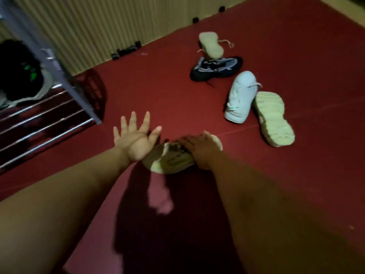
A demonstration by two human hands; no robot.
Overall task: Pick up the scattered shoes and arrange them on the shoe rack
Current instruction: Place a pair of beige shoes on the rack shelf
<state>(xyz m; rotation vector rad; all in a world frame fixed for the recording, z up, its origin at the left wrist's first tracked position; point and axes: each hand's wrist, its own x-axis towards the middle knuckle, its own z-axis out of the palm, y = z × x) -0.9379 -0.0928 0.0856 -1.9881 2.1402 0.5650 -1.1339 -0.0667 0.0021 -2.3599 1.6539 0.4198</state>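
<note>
Left hand (136, 140) is what I see first in the head view: it hovers at mid-frame with palm down and all 5 fingers spread wide, holding nothing, its wrist just over the heel end of a cream sneaker (171, 160). My right hand (199, 152) is clasped over the top of that same sneaker, fingers curled across its upper; motion blur hides exactly how the fingertips sit. The sneaker lies on the red floor (150, 91) at centre frame, just below the 2 hands.

4 more shoes lie scattered in the upper right. An upturned cream shoe (211, 45) sits farthest up, touching a dark blue sneaker (216, 69) directly below it. Lower and to the right, a pale blue sneaker (240, 97) lies beside an upturned pale sole (273, 118), the 2 touching along their sides.

At the left edge stands the shoe rack (45, 124), its metal bars slanting across the frame, with a black shoe (19, 72) on it in the upper left. A ribbed wall (88, 26) runs along the top, with small black objects (126, 50) at its foot.
</note>
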